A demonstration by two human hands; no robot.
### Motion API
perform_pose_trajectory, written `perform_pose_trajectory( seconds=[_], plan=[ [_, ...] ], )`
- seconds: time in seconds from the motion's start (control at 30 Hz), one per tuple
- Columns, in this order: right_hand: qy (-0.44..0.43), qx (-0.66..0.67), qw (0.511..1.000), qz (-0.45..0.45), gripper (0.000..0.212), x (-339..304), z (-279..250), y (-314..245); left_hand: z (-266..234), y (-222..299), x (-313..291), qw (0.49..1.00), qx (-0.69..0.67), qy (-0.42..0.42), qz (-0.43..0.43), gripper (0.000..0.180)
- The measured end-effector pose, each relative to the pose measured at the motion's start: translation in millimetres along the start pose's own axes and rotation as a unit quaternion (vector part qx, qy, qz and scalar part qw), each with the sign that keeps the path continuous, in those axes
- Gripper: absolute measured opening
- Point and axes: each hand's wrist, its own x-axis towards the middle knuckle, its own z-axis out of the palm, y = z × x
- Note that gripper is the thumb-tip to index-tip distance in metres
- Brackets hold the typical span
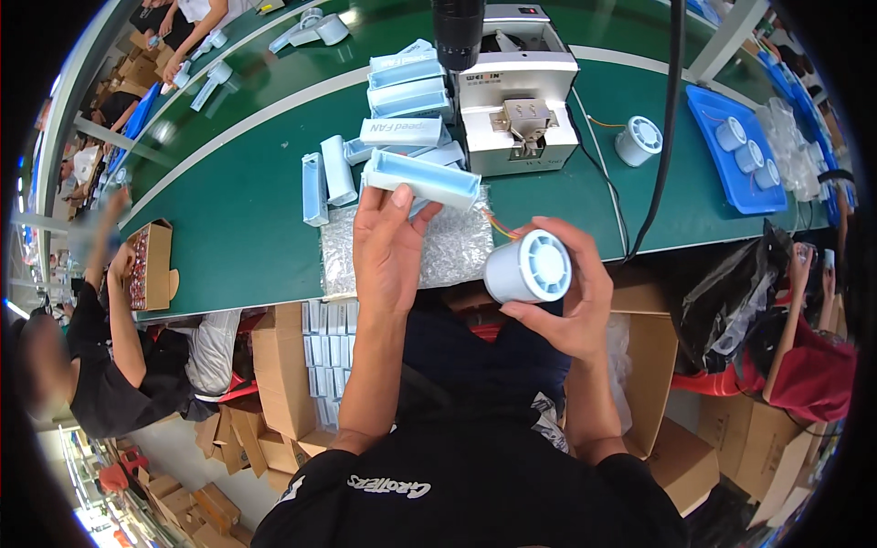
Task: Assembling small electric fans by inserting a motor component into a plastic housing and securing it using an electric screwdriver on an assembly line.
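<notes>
In my left hand is a long, light blue, hollow plastic handle shell, its open side showing. My right hand grips a round, light blue fan housing with a slotted front; thumb and fingers curve around its side. Thin coloured wires run from this housing toward the shell. Both parts are held above a sheet of bubble wrap. More shells lie in a loose pile beyond my left hand, and two shells rest to its left.
A white bench machine stands behind the shells, with a black cable hanging to its right. Another round housing sits beside it. Farther right is a blue tray of housings. A carton of shells stands below the table's edge. Co-workers sit at both sides.
</notes>
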Motion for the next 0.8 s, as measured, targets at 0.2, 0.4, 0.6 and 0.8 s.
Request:
perform_pose_trajectory(
  seconds=[0.2, 0.4, 0.6, 0.8],
  plan=[
    [0.013, 0.034, 0.999, -0.020, 0.087, -0.3, -5.6, -3.8, -30.1, 0.2, 4.4, 0.976, -0.102, -0.192, 0.025, 0.049],
    [0.005, 0.052, 0.999, -0.015, 0.088, -2.1, 1.5, -3.0, -6.5, 1.0, -6.0, 0.992, -0.074, -0.100, 0.015, 0.038],
    [-0.007, 0.026, 1.000, 0.011, 0.090, -6.6, 12.2, -3.5, -11.5, -7.1, -7.9, 0.997, -0.040, -0.072, -0.002, 0.054],
    [-0.022, -0.003, 1.000, 0.012, 0.087, -1.6, 18.0, -2.4, -13.8, -11.3, -12.1, 0.998, -0.028, -0.059, 0.001, 0.060]
  ],
)
